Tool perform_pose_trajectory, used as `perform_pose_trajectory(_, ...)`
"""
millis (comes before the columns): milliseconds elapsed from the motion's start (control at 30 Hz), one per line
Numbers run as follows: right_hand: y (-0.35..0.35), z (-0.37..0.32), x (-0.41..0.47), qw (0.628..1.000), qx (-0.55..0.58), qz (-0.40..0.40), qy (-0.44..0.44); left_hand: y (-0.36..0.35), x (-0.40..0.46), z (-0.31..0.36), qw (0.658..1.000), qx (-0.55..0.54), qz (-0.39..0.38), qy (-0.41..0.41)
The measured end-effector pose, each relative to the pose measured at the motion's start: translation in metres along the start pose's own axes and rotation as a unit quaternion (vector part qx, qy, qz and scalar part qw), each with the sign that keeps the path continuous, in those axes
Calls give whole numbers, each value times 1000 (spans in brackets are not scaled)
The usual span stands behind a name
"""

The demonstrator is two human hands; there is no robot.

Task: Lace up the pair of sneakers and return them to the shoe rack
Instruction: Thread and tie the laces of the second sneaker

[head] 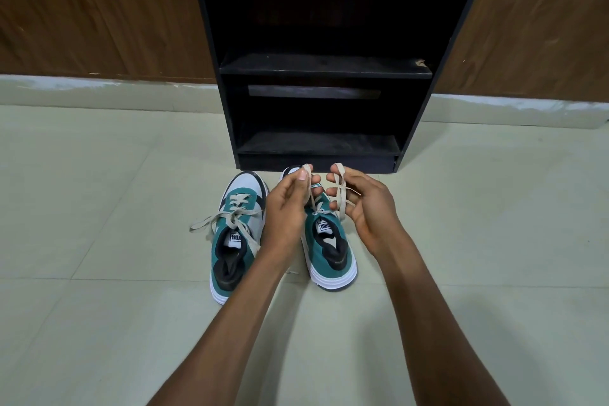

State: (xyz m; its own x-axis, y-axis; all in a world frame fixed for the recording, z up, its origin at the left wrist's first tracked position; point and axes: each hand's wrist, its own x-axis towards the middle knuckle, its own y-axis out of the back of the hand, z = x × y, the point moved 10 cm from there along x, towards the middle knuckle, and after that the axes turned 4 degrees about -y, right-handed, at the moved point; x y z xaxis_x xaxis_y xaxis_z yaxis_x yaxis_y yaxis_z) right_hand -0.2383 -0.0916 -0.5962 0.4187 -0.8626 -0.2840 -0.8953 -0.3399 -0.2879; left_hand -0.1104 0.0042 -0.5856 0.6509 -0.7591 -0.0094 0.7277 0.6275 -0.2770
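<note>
Your left hand (286, 204) and right hand (362, 204) each pinch a loop of the lace (339, 189) above the right sneaker (329, 247), toe toward the rack (318, 67) at twelve o'clock; the left sneaker (235, 241) lies at nine o'clock.

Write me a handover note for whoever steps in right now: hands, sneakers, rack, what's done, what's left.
Left hand: pinching one loop of the right sneaker's lace, raised above the shoe.
Right hand: holding the other loop, lace wrapped across its fingers.
Right sneaker: on the floor tiles before the shoe rack, laced, bow not yet tied.
Left sneaker: beside it on the floor, laced; lace ends lie loose over its sides, and I cannot tell whether it is knotted.
Left to do: finish this bow, check the left sneaker, put both on a rack shelf.
</note>
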Motion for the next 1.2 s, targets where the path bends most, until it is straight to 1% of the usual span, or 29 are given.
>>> perform_pose_trajectory(67, -1, 0, 1, 999, -34, 4, 5, 3, 1, 1, 1000, -2, 1, -16)
perform_pose_trajectory(200, -4, 2, 2, 995, -95, 13, 25, 5, 6, 3, 998, 30, 3, -46)
perform_pose_trajectory(367, -7, 0, -1, 995, -82, 33, 36, 0, 8, 2, 998, 38, -17, -44)
perform_pose_trajectory(533, 2, 5, -1, 996, -67, 58, 26, 8, 12, 0, 995, 94, 4, -39)
perform_pose_trajectory(667, -2, 9, -3, 999, -30, 26, 7, 10, 15, 2, 992, 117, -3, -46)
perform_pose_trajectory(800, -12, 7, -2, 998, -59, -28, 4, 10, 14, 4, 993, 107, -1, -57)
perform_pose_trajectory(900, -17, 7, -2, 995, -66, -72, 2, 9, 14, -1, 995, 96, -3, -15)
perform_pose_trajectory(967, -15, 4, -2, 995, -77, -65, 10, 9, 17, -5, 994, 105, -2, 0)
perform_pose_trajectory(1067, -10, 2, 0, 992, -119, -21, 25, 11, 19, -9, 993, 116, 1, -5)
perform_pose_trajectory(1100, -8, 4, 2, 992, -126, -4, 19, 11, 19, -7, 990, 141, -3, -23)
perform_pose_trajectory(1133, -5, 8, 5, 992, -122, 13, 7, 8, 18, -1, 982, 178, -17, -62)
perform_pose_trajectory(1167, -2, 12, 8, 993, -111, 30, -7, 3, 17, 9, 966, 226, -43, -121)
perform_pose_trajectory(1200, 0, 16, 9, 993, -104, 45, -19, -4, 14, 20, 941, 274, -77, -185)
